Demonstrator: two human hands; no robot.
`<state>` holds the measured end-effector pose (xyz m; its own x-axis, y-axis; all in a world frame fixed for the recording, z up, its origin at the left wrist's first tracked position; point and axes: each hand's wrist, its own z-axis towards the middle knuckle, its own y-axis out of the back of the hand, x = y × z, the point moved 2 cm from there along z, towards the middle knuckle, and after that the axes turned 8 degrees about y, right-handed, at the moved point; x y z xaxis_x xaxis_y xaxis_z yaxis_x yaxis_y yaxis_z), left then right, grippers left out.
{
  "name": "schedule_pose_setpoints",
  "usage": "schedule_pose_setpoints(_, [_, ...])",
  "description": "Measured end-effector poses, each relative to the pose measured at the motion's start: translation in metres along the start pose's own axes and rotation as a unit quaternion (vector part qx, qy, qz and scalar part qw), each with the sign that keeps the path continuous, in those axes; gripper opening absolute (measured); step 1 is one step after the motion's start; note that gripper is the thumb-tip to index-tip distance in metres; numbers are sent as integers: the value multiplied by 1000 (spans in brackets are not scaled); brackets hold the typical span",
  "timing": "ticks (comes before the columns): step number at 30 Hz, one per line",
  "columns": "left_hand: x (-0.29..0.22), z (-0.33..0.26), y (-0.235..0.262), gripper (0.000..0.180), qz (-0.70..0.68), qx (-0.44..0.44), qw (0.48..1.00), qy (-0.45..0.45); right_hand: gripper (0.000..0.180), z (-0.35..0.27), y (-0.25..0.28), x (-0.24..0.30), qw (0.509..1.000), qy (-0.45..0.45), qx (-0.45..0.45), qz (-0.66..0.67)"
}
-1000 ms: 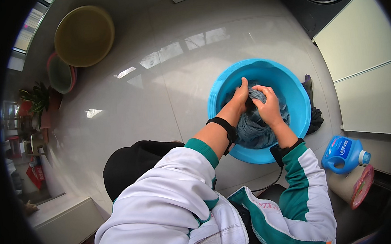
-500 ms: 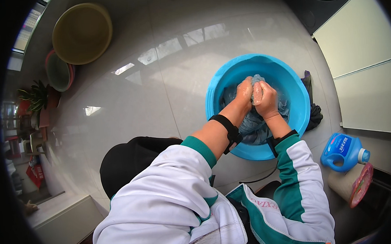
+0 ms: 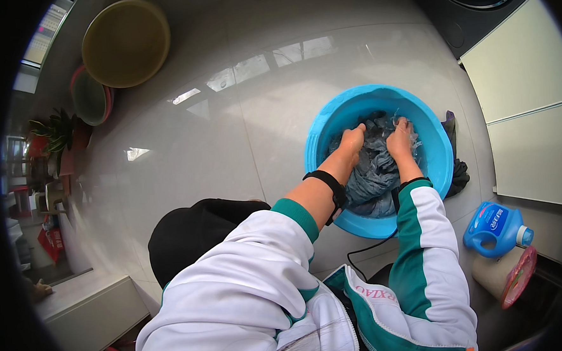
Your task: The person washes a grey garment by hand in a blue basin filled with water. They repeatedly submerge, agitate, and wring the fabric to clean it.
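Note:
A round blue basin (image 3: 444,167) on the floor holds water and a soaked dark grey-blue garment (image 3: 375,177). My left hand (image 3: 353,140) is down in the basin at the garment's left side, its fingers closed on the cloth and partly hidden by it. Across from it, my right hand (image 3: 400,140) has its fingers bent into the cloth's right edge, where water splashes. A stretch of crumpled fabric lies between the two hands. Black bands circle both wrists, below white and green sleeves.
Right of the basin lies dark cloth (image 3: 459,176). A blue detergent jug (image 3: 495,228) stands nearer me, beside a pale bin (image 3: 494,271) with a pink rim. A white cabinet (image 3: 533,143) borders the right. Far left are a tan basin (image 3: 126,44) and a potted plant (image 3: 56,133).
My hands were pressed together above the basin with a bunch of cloth. Now they are apart and lower, with the garment spread between them in the water. The whole view has shifted slightly.

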<state>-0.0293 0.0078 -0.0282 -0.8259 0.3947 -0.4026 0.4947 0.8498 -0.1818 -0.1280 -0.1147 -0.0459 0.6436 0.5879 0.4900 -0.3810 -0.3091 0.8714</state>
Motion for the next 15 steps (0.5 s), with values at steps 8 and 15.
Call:
schedule_pose_setpoints(8, [0,3,-2,73,-45,10,999,-22,52,-5,0,15,997,-73,35,-18])
schedule_pose_setpoints(15, [-9,5,-3,78,-170,129,977,-13,20,-31,57,97,876,101,5,471])
